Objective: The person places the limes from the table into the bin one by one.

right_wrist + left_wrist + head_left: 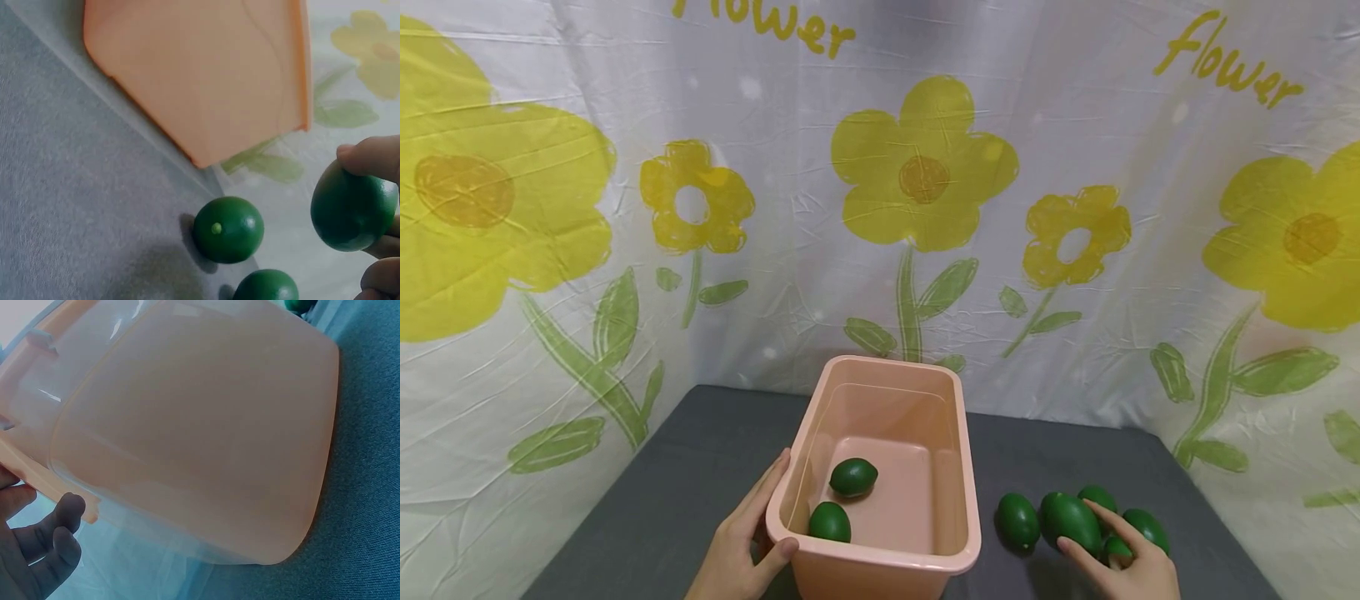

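In the head view, a pink plastic bin (880, 553) stands tilted toward me at the middle. Two green limes, one toward the middle (853, 477) and one by the near wall (830, 522), lie inside. My left hand (741, 533) holds the bin's near left corner, thumb over the rim and fingers along the outer side. Between thumb and fingers, my right hand (1138, 571) pinches a lime (1070, 521); the right wrist view shows this lime (354, 206) raised off the table. Beside it sits another lime (1018, 522), with several more partly hidden behind the hand.
A dark grey cloth (655, 483) covers the table. White curtains (790, 250) with yellow flowers hang close along the back and sides. In the right wrist view, two limes, one nearer the bin (229, 230) and one lower (267, 287), rest on the cloth.
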`<state>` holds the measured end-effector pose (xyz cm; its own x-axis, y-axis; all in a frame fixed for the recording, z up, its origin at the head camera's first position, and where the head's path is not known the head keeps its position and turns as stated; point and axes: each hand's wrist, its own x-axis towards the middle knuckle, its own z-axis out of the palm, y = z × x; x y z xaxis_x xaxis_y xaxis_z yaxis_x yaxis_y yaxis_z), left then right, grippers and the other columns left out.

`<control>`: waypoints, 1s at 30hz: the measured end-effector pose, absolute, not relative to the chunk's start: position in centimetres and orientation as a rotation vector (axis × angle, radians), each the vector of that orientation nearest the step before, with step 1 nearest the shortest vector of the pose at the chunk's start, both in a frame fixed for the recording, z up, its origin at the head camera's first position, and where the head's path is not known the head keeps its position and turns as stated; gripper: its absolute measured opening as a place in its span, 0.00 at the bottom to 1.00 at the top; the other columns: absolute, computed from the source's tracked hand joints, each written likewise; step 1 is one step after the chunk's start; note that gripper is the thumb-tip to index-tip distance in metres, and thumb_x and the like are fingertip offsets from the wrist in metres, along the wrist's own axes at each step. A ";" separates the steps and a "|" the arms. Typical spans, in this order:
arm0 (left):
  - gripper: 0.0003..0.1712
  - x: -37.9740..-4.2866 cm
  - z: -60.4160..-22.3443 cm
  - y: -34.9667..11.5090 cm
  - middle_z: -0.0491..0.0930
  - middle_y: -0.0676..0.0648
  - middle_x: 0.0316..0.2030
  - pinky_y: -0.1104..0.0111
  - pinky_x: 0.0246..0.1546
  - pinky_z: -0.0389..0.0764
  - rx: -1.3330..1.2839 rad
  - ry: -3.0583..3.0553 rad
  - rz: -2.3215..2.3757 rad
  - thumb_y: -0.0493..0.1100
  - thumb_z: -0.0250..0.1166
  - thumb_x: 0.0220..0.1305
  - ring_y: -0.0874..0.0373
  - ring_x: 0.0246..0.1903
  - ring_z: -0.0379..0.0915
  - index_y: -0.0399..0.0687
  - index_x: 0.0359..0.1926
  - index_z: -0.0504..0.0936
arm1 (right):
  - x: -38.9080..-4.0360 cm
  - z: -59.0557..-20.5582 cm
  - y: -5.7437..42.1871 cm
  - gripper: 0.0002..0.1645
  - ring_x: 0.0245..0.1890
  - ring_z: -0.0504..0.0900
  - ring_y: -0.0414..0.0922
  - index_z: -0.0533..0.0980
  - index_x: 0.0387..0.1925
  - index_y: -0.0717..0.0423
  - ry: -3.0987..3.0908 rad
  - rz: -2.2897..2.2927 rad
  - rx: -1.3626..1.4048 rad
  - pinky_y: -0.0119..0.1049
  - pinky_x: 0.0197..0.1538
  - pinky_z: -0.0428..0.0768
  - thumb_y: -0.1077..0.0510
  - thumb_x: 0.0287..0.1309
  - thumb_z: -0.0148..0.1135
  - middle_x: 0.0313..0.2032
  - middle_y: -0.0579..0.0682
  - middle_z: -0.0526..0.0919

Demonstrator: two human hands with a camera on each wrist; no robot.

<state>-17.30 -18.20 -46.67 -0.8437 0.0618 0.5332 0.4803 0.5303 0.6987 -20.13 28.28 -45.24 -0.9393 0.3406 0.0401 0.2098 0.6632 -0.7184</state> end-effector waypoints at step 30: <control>0.48 -17.4 -47.0 -18.3 0.60 0.36 0.80 0.68 0.22 0.79 -0.527 -2.264 -1.379 0.41 0.69 0.70 0.69 0.37 0.78 0.59 0.85 0.57 | -21.4 -43.2 26.3 0.52 0.51 0.86 0.41 0.67 0.79 0.49 -2.521 1.699 -0.362 0.44 0.53 0.86 0.34 0.61 0.75 0.75 0.62 0.71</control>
